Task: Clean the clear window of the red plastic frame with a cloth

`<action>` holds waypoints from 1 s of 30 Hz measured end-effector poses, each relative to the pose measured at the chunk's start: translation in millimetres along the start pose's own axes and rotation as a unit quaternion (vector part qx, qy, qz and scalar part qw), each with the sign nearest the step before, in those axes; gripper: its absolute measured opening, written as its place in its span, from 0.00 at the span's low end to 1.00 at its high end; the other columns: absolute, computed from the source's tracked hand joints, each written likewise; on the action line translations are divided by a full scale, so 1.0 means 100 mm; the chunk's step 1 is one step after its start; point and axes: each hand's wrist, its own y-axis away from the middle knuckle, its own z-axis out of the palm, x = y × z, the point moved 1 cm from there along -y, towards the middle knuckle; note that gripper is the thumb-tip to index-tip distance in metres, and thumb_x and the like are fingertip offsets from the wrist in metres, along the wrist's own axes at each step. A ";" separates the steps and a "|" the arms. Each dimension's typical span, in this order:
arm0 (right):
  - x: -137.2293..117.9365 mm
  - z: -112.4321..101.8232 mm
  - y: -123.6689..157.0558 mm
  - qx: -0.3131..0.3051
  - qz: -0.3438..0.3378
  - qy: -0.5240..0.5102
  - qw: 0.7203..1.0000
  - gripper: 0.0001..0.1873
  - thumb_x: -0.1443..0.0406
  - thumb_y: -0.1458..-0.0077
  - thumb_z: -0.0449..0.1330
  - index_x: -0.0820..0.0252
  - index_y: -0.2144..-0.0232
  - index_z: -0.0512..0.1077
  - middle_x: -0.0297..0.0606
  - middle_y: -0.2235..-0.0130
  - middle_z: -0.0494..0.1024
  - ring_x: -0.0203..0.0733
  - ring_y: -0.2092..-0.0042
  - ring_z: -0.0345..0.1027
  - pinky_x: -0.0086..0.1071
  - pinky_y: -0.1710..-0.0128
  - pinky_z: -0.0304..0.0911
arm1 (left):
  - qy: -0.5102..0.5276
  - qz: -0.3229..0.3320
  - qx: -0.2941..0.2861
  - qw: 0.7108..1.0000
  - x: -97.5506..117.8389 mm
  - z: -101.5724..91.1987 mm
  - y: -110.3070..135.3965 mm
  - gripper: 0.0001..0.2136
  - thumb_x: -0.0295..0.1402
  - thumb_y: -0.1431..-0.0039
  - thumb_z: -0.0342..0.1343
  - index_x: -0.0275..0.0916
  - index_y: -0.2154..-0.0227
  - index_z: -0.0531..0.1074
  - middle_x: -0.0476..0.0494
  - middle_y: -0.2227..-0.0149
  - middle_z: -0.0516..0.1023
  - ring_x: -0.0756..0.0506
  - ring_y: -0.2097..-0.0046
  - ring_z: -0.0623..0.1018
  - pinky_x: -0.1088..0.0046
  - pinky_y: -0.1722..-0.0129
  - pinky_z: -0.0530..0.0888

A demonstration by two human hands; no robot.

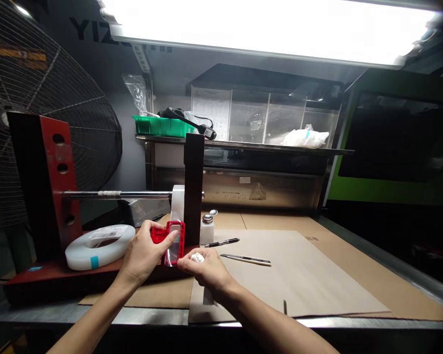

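Observation:
My left hand [143,250] grips a red plastic frame-like part [182,236], its thumb resting on the front. A clear, shiny film strip [173,248] lies over the middle of the part. My right hand [210,270] is closed, with a crumpled white tissue [197,257] showing between its fingers. Its thumb and forefinger touch the part's lower right corner; whether they also pinch the film I cannot tell. Just above the part, a roll of white film [177,201] hangs on a metal rod [133,194].
A dark red stand [194,187] carries the rod. On its base lies a large translucent roll [99,248]. Right of the stand are a white pump bottle [207,231], a pen [222,242] and a slim knife [247,259] on cardboard [299,275]. A green bin [162,126] sits on the shelf.

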 end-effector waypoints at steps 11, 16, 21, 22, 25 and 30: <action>-0.18 -0.16 0.03 0.029 -0.197 0.158 0.967 0.06 0.67 0.52 0.55 0.60 0.69 0.69 0.28 0.76 0.65 0.30 0.76 0.55 0.25 0.76 0.53 | -0.008 0.003 0.012 1.000 -0.01 0.05 -0.01 0.19 0.52 0.56 0.54 0.43 0.68 0.62 0.43 0.68 0.74 0.38 0.66 0.76 0.62 0.67 0.71; -0.30 -0.14 -0.09 -0.021 -0.172 0.217 0.961 0.13 0.69 0.54 0.54 0.60 0.63 0.72 0.29 0.76 0.66 0.32 0.75 0.57 0.25 0.75 0.54 | -0.019 0.003 0.008 1.000 -0.02 0.04 -0.01 0.19 0.52 0.55 0.54 0.43 0.68 0.62 0.43 0.68 0.75 0.38 0.66 0.76 0.62 0.67 0.71; -0.35 -0.14 -0.16 -0.046 -0.175 0.262 0.948 0.18 0.71 0.56 0.55 0.59 0.60 0.73 0.29 0.74 0.68 0.31 0.75 0.56 0.25 0.75 0.55 | -0.027 0.014 0.010 0.999 -0.01 0.02 0.00 0.18 0.51 0.55 0.53 0.44 0.68 0.61 0.43 0.67 0.75 0.37 0.64 0.76 0.61 0.64 0.70; -0.35 -0.14 -0.15 -0.052 -0.180 0.273 0.943 0.17 0.71 0.56 0.55 0.59 0.61 0.73 0.29 0.73 0.69 0.31 0.74 0.57 0.25 0.74 0.55 | -0.029 0.016 0.010 0.999 0.00 0.02 0.01 0.18 0.51 0.55 0.53 0.44 0.68 0.61 0.43 0.67 0.75 0.37 0.64 0.76 0.61 0.64 0.70; -0.34 -0.13 -0.13 -0.087 -0.197 0.298 0.930 0.14 0.72 0.57 0.56 0.59 0.65 0.75 0.30 0.73 0.71 0.32 0.72 0.60 0.24 0.71 0.57 | -0.033 0.018 0.010 0.999 0.01 0.02 0.01 0.18 0.51 0.54 0.53 0.44 0.68 0.60 0.43 0.68 0.75 0.37 0.65 0.76 0.61 0.65 0.70; -0.28 -0.09 -0.10 -0.132 -0.222 0.330 0.908 0.14 0.71 0.56 0.56 0.58 0.67 0.76 0.31 0.69 0.77 0.34 0.70 0.66 0.25 0.68 0.61 | -0.038 0.023 0.012 0.999 0.00 0.03 0.01 0.17 0.50 0.54 0.53 0.44 0.68 0.61 0.44 0.70 0.75 0.37 0.66 0.77 0.61 0.65 0.71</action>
